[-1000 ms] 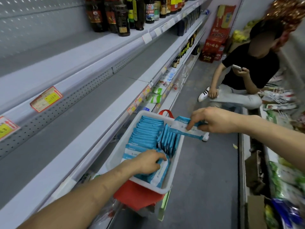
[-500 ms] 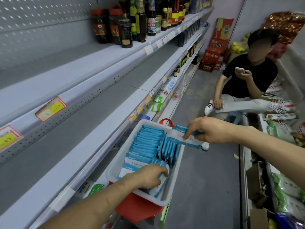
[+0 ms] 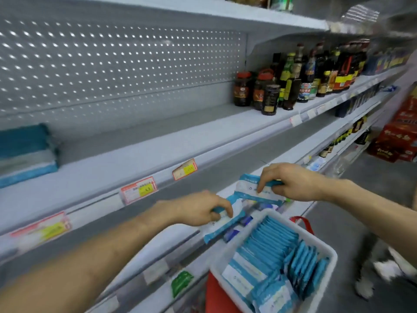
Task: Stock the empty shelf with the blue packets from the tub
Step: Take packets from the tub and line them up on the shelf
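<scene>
A white tub (image 3: 331,258) at the lower right holds several blue and white packets (image 3: 268,249). My left hand (image 3: 198,211) grips a blue packet (image 3: 223,224) above the edge of a lower shelf, left of the tub. My right hand (image 3: 293,184) pinches another blue packet (image 3: 252,190), held a little higher and further right. The long grey shelf (image 3: 140,145) above them is bare in its middle. A stack of blue packets (image 3: 24,152) stands on that shelf at the far left.
Dark sauce bottles and jars (image 3: 293,80) fill the right end of the same shelf. Price tags (image 3: 138,192) line the shelf edges. A red basket (image 3: 216,292) sits under the tub. Red cartons (image 3: 397,136) are stacked at the aisle's far right.
Both hands have lifted out of the tub, each with a packet, up and left toward the shelves. The view has swung up and left, so the seated person is out of sight.
</scene>
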Available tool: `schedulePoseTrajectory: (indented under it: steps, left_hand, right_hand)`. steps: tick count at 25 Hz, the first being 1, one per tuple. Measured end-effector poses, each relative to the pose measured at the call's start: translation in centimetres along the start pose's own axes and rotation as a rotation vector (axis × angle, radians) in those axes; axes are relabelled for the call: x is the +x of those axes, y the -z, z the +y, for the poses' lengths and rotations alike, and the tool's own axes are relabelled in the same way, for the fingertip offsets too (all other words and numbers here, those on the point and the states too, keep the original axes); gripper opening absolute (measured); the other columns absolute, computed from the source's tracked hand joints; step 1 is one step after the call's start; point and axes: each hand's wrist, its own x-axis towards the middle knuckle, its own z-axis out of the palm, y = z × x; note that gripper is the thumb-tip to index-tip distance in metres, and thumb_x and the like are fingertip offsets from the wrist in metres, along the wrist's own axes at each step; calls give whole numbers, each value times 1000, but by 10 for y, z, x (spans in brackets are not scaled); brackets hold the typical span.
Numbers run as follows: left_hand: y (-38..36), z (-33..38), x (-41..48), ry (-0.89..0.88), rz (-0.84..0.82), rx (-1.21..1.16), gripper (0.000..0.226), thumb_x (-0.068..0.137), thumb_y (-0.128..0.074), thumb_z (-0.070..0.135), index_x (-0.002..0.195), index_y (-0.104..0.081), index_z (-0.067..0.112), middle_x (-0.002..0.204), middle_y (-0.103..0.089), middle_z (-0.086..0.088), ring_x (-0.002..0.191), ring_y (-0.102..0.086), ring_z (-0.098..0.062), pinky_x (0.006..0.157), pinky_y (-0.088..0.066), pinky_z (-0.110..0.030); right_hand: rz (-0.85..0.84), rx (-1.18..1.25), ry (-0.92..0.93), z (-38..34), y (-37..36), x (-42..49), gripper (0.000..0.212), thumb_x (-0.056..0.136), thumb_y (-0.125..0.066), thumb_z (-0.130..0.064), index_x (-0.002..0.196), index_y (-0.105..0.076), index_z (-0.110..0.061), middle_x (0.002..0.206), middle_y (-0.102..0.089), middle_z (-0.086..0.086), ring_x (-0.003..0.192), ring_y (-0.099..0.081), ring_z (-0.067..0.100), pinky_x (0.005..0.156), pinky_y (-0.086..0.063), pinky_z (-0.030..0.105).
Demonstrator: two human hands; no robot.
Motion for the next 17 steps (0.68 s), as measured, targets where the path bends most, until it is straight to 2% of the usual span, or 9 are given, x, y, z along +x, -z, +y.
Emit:
schedulePoseTrajectory:
  steps: [4,7,10,14,17]
  left_hand:
    - [84,-16,-75,96,115,55,30,97,-64,16,123,-69,30,98,-60,9,82,-46,-4,73,-34,-7]
    - [136,-29,-146,246,204,68,28,98,-65,17,121,-69,31,96,-62,3,75,-48,-6,67,-36,-9]
    - [170,-51,-217,384,273,69,25,98,-65,15,117,-70,31,86,-60,11,69,-49,-3,62,-38,-11]
    - [188,-97,-289,556,336,75,27,97,-63,7,114,-70,26,98,-59,15,79,-52,11,67,-37,-7]
    - [191,-131,-318,649,338,93,29,96,-60,4,113,-70,26,110,-59,12,90,-53,-4,73,-38,-12]
  right_hand:
    - [89,16,171,-50,47,71,40,78,-51,-20,103,-73,-41,113,-64,-17,106,-58,12,96,-48,40]
    - [142,34,300,-98,74,125,40,81,-59,-6,99,-75,-38,107,-66,-19,102,-58,12,95,-48,40]
    - [157,45,408,-146,85,173,46,82,-59,-5,98,-72,-46,104,-66,-17,98,-59,12,89,-50,43]
    - [128,64,516,-205,78,216,50,89,-59,-2,95,-71,-50,108,-62,-26,100,-58,4,85,-52,38]
    - [91,19,590,-240,68,233,47,93,-58,-6,97,-70,-51,110,-59,-28,102,-55,-2,82,-49,26]
